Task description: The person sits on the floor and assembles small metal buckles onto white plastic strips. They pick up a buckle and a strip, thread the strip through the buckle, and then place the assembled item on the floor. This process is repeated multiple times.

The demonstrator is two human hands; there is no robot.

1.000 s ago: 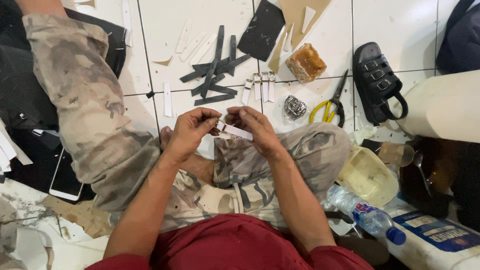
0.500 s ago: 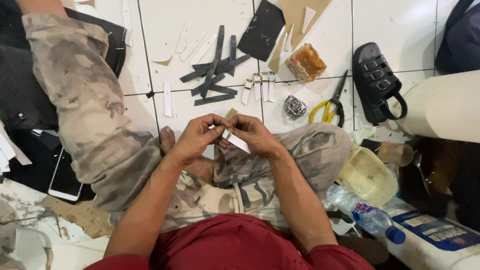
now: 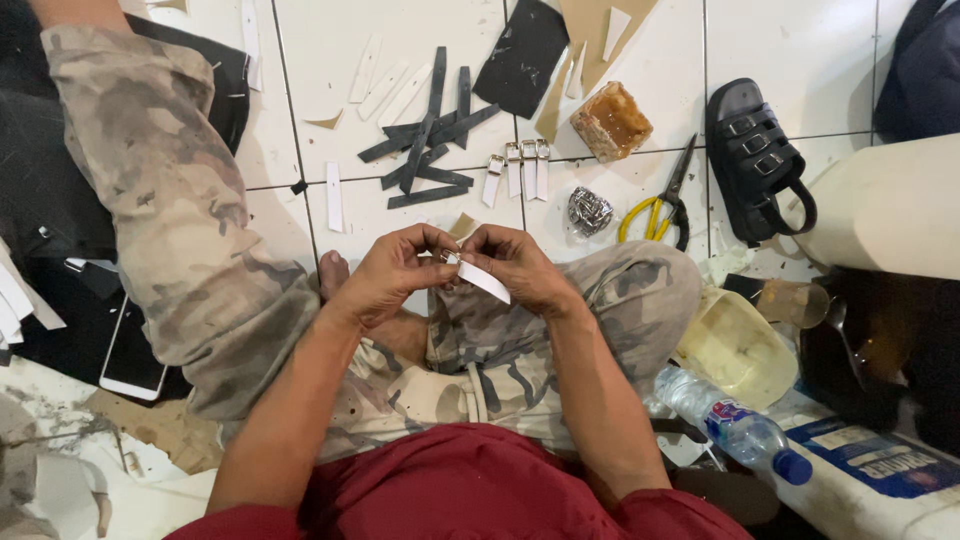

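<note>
The person sits cross-legged on the white tiled floor, and both hands meet just above the knees. The left hand and the right hand are each closed in a pinch on one small white strap, which slants down and to the right between the fingertips; a small metal piece seems to sit at its upper end, too small to make out.

Judging by what lies ahead of the hands, part of the work looks done: three white straps with buckles lie side by side on the floor just beyond the fingers. Further out, a crossed heap of dark strips and a few plain white strips look untouched, so a good deal seems left. A black sandal lies well to the right of the hands, with yellow-handled scissors and a coil of metal parts nearer in.

Against the frame a second ago, the strap has tilted: it lay nearly level between the fingers then, and now its right end points downward. The hands have stayed at the same spot, drawn slightly closer together.
</note>
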